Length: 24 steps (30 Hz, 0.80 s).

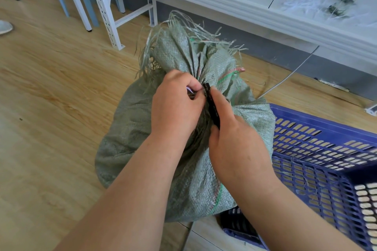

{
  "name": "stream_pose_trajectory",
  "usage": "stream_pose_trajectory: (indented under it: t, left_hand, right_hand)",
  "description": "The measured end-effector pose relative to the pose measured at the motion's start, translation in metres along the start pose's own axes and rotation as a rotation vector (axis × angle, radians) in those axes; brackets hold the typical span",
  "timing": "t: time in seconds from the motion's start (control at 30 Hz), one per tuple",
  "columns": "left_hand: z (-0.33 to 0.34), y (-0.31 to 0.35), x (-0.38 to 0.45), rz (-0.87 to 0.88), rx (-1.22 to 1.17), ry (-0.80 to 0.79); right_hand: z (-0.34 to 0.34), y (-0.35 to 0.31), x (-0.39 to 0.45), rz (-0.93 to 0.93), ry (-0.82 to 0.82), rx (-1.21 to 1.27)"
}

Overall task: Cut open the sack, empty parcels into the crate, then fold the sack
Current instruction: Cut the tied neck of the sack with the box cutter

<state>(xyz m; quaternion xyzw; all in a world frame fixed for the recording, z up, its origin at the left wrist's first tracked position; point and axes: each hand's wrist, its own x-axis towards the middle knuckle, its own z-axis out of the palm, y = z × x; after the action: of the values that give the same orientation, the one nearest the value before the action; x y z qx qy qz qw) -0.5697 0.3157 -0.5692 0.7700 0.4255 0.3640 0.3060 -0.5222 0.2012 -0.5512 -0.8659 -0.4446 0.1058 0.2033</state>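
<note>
**Opening the sack: cutting at the tied neck**

I am working on the first step, cutting the sack (183,149) open; nothing is emptied yet, as I judge it. The green woven sack is standing on the wooden floor (51,87), bulging and full, its gathered neck rising into a frayed tuft of loose strands. My left hand (175,104) is curling round the neck just below the tuft, fingers pinching something pale, probably the tie, though I cannot tell exactly what. My right hand (230,134) is gripping a slim black cutter (212,104), forefinger lying along its back, its tip touching the neck just beside my left fingertips. The next move is calling for a short, controlled stroke through the tie, directed away from the left fingers, which are sitting very near the blade. The blue perforated crate (326,149) is waiting directly at the sack's right side, touching it. Beyond, a white desk (244,6) is carrying a heap of white strands.
</note>
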Motion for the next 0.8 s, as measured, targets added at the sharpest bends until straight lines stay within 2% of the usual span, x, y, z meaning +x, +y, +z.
stream_pose_trajectory:
  t: [0.8]
  left_hand:
    - [-0.001,-0.001,0.002,-0.011,0.016,-0.012]
  right_hand:
    - [0.004,-0.002,-0.001,0.002,0.016,-0.023]
